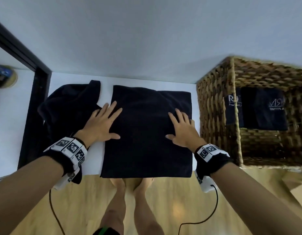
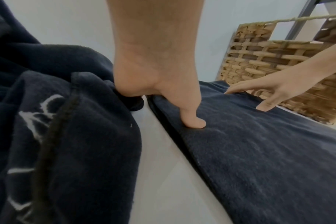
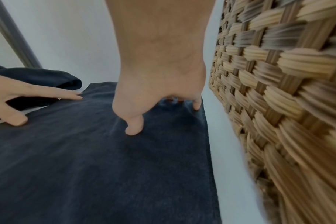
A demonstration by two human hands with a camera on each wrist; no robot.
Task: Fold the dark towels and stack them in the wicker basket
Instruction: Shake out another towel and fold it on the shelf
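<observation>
A dark folded towel (image 1: pixel 147 131) (image 2: pixel 259 151) (image 3: pixel 105 159) lies flat on the white table, its near edge hanging over the front. My left hand (image 1: pixel 102 122) (image 2: pixel 163 84) presses flat on its left edge, fingers spread, partly over a crumpled dark towel (image 1: pixel 69 106) (image 2: pixel 58 136) beside it. My right hand (image 1: pixel 182 128) (image 3: pixel 159 97) presses flat on the towel's right side, fingers straight. The wicker basket (image 1: pixel 214 116) (image 2: pixel 259 60) (image 3: pixel 278 106) stands at the right; folded dark towels (image 1: pixel 258 109) with white lettering lie inside.
The white table (image 1: pixel 94 160) ends just in front of me, with wooden floor (image 1: pixel 79 209) and my legs below. A black frame post (image 1: pixel 36 106) stands at the left. A grey wall runs behind. Wrist cables hang under both arms.
</observation>
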